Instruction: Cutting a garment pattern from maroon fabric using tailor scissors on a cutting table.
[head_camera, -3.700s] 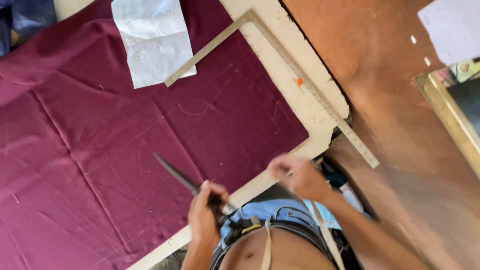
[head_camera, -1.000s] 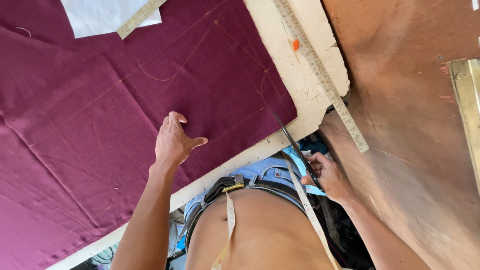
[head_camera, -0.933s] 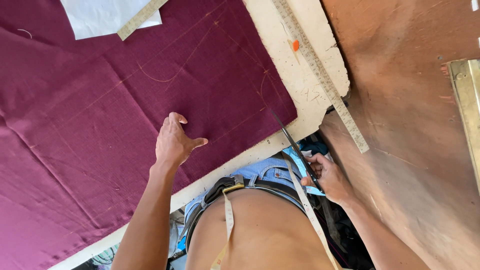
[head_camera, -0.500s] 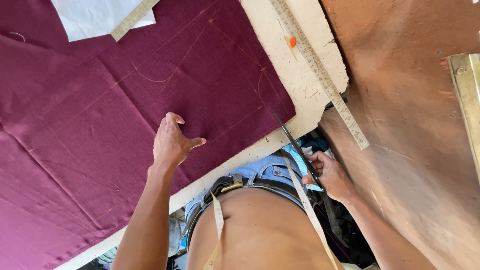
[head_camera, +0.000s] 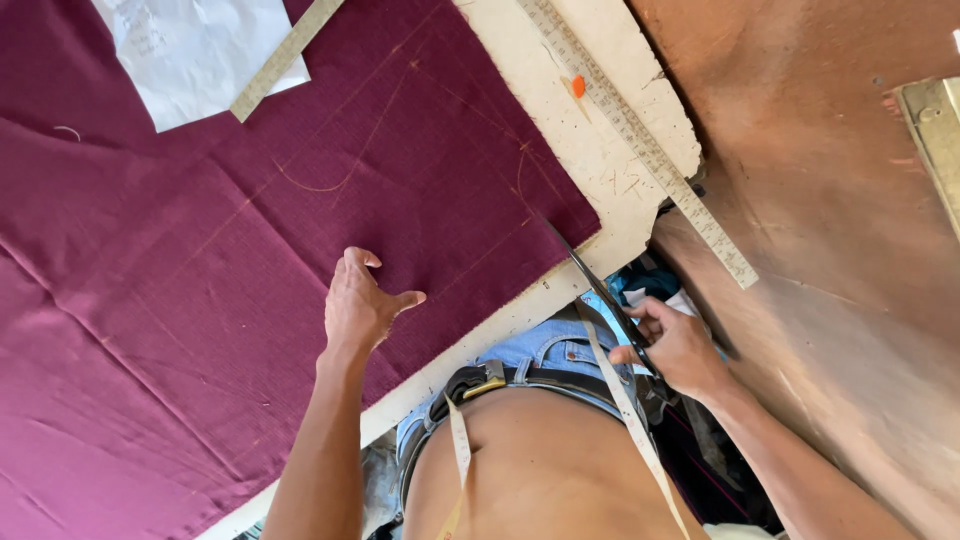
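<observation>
Broadly, a big sheet of maroon woven cloth covers most of a pale, chipped worktable, its near corner lying just by the table edge, with faint chalk lines and a curve drawn across it. Right of the table is brown wooden floor. On the bare table strip lies a long metal ruler, running diagonally and overhanging the corner; a second, yellowish ruler rests on the cloth's far side across a crumpled white paper sheet. The left hand sits palm down on the cloth, fingers spread and flat, gripping nothing. The right hand is off the table edge, fingers curled closed through the handles of dark tailor's scissors, blades pointing up at the cloth's corner, tip at or just over the edge; whether the blades are parted I can't tell. A cream measuring tape hangs down the torso, and a small orange chalk piece lies beside the long ruler. Risk, as I judge it: cloth held at one spot only, so it could slide or bunch under the blades and the cut drift off the chalk line; the hanging tape could also snag the scissors.
</observation>
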